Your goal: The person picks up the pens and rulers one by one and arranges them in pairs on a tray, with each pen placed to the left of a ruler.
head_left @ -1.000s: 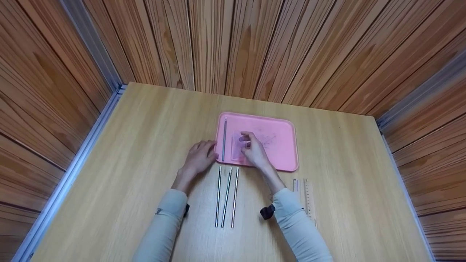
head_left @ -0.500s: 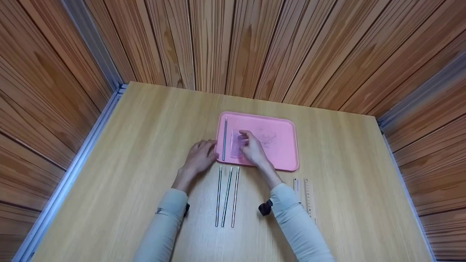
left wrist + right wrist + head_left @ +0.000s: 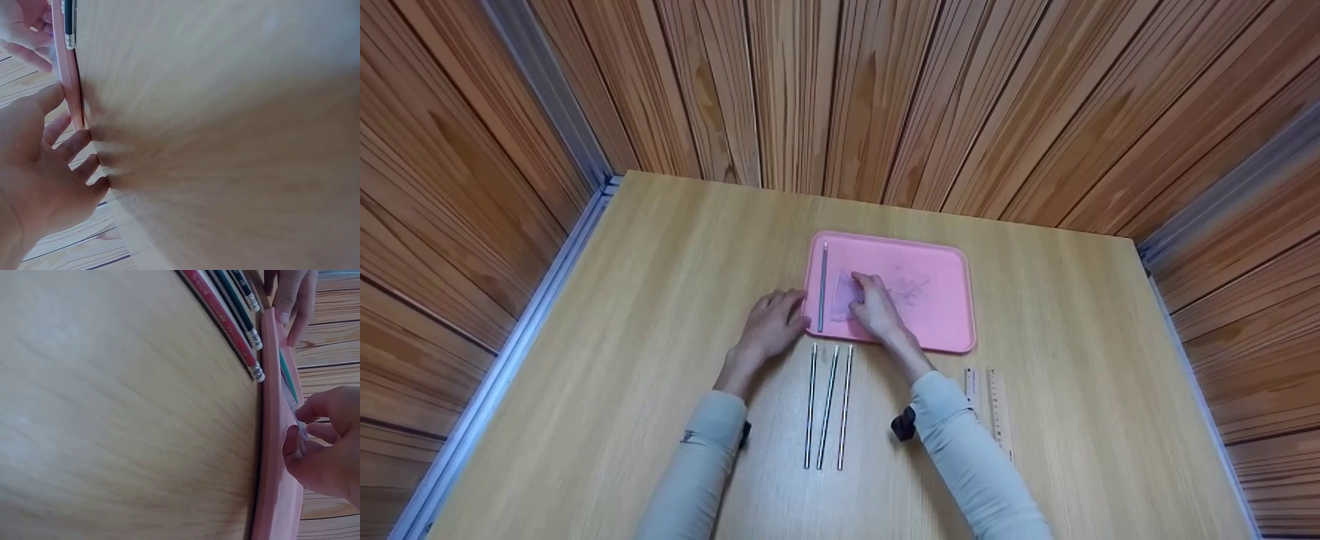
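A pink tray (image 3: 937, 330) lies on the table, with a green pencil (image 3: 823, 289) along its left side. My right hand (image 3: 877, 309) is over the tray; its thumb and fingers (image 3: 306, 408) pinch a clear, flat rectangular piece (image 3: 844, 289), low over the tray floor beside the pencil. The hand hides part of this piece. My left hand (image 3: 771, 324) rests at the tray's left edge. In the left wrist view its thumb is against the pink rim (image 3: 68, 84), and the fairly straight fingers (image 3: 76, 145) reach down to the tabletop.
Three pencils (image 3: 826, 409) lie side by side on the table in front of the tray; one is red (image 3: 225, 320) in the right wrist view. Two rulers (image 3: 997, 409) lie to the right, partly behind the right sleeve (image 3: 975, 457). Wood-panelled walls (image 3: 855, 97) stand behind.
My right hand has lowered and shifted slightly left with the clear piece, which now lies flatter and nearer the pencil in the tray. My left hand has stayed at the tray's edge.
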`<state>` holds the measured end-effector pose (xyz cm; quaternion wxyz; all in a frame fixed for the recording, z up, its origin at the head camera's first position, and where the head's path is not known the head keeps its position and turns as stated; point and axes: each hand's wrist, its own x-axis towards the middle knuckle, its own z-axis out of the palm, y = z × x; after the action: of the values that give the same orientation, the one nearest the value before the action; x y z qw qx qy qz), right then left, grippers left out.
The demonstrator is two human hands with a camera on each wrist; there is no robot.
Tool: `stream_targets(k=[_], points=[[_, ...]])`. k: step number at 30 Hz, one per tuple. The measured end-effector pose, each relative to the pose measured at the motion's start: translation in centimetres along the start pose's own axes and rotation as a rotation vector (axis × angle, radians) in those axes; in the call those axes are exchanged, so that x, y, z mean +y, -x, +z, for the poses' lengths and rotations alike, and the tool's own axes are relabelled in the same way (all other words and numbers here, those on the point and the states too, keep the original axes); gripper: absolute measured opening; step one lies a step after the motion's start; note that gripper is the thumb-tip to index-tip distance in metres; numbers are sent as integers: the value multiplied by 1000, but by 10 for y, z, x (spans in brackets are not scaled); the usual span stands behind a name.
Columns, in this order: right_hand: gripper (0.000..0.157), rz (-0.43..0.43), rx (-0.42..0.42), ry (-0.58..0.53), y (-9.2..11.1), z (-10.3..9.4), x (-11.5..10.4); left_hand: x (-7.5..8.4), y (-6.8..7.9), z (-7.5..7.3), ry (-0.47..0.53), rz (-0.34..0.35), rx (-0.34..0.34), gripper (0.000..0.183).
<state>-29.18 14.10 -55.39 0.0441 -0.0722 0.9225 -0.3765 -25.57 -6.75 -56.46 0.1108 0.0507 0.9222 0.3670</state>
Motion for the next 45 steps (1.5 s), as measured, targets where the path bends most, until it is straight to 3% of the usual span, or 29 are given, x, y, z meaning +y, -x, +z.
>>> stream_targets(k=[4,13,26,35,40,45], points=[[58,-15,-7,37,0,3,0,-1,0,0,-6,3,-4,55],[48,-152,48,121,1,8,2,-2,-1,-1,-4,13,-10,54],[46,-146,68,128,1,9,2,-1,-1,-3,-7,22,3,54],[38,-213,115,262,13,2,-13,0,0,-4,1,23,6,54],[38,-213,72,279,20,-1,-18,1,0,-5,-17,59,19,54],[37,-191,36,281,30,0,-17,-1,1,-1,-18,44,14,55]])
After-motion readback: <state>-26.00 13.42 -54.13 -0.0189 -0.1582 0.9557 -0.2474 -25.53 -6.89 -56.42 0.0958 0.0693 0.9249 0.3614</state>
